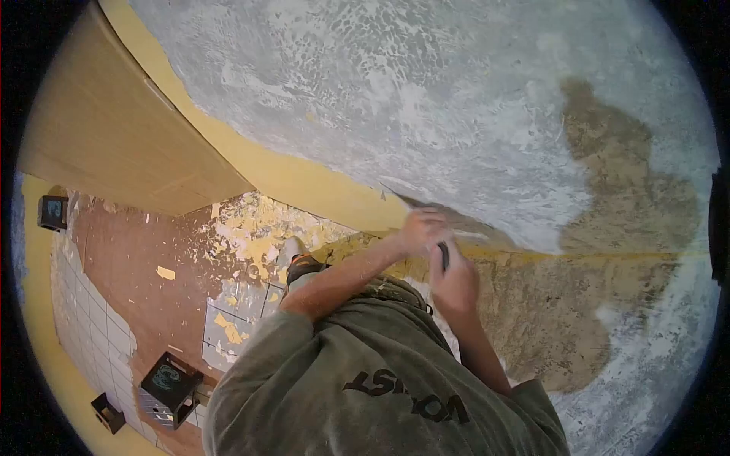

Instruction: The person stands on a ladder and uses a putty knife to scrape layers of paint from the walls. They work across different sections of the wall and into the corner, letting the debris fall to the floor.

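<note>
Right hand [454, 285]: closed narrowly around a short black handle [444, 257]; what the handle ends in, one cannot tell.
Left hand [423, 230]: fingers bent, close beside the right hand; blurred, so its exact opening and contact cannot be told.
Handle's place: before the body, near the patchy grey wall [426, 99].
Reason of the hold: probably, hands so near together give steadier control.
</note>
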Tool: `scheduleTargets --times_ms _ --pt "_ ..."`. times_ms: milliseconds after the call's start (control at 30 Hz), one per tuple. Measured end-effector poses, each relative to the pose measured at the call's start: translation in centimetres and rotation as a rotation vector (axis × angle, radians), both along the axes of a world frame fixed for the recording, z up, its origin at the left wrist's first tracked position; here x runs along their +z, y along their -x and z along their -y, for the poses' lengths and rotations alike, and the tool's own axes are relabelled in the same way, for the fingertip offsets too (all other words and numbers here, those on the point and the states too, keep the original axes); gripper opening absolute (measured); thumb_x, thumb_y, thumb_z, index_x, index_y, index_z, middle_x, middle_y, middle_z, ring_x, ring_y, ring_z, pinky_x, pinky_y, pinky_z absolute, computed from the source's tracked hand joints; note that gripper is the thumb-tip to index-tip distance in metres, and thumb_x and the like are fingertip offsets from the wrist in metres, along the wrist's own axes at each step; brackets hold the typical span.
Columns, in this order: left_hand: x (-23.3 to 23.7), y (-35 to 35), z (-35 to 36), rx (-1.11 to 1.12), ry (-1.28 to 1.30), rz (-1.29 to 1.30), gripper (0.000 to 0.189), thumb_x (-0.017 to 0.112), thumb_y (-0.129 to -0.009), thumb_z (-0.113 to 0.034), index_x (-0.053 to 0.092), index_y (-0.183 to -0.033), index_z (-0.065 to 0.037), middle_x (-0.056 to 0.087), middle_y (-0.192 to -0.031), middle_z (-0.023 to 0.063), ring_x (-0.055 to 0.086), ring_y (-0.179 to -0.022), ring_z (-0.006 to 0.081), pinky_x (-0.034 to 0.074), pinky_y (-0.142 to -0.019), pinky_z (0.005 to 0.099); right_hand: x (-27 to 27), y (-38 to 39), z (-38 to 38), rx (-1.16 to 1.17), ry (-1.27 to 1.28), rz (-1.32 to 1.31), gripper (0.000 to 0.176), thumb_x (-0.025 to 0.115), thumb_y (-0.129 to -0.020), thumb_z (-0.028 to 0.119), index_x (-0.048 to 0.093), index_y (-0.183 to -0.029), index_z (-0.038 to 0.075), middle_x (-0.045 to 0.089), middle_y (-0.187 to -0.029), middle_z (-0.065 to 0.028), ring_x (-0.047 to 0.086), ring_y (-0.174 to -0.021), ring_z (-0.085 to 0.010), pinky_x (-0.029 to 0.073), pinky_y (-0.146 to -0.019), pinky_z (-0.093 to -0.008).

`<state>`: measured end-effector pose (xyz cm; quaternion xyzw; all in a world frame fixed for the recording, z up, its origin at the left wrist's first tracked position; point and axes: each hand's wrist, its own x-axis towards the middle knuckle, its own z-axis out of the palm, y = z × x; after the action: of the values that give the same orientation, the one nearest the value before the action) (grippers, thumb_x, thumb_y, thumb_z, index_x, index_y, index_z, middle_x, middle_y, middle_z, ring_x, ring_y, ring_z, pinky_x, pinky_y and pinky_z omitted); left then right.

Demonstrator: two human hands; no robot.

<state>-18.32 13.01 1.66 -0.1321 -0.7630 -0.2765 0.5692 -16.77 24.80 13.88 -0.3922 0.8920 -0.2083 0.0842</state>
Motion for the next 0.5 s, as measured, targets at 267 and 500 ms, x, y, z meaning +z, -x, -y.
scheduleTargets --times_ms 267,500 --pt "-2.6 0.3 -1.0 -0.064 0.077 0.149 0.027 0.055 -0.066 -0.037 0.055 -0.068 -0.011 0.06 -0.071 0.007 0.061 -0.07 0.0241 0.049 -0.059 0.0354 -1.5 -0.2 -1.3 -0.078 0.017 0.013 0.026 0.048 -0.086 0.024 0.05 -0.098 0.001 0.058 -0.073 -0.0219 0.058 -0.068 -0.0386 0.045 -0.058 -0.0444" --pt "-1.1 1.2 -2.4 -0.08 0.015 -0.092 0.024 0.056 -0.049 -0.028 0.051 -0.063 -0.01 0.047 -0.056 0.0051 0.056 -0.059 0.0214 0.046 -0.052 0.0326 0.1 -1.2 -2.6 -0.092 0.041 -0.014 0.024 0.049 -0.086 0.022 0.047 -0.102 0.004 0.057 -0.069 -0.0206 0.057 -0.062 -0.0382 0.045 -0.054 -0.0445"
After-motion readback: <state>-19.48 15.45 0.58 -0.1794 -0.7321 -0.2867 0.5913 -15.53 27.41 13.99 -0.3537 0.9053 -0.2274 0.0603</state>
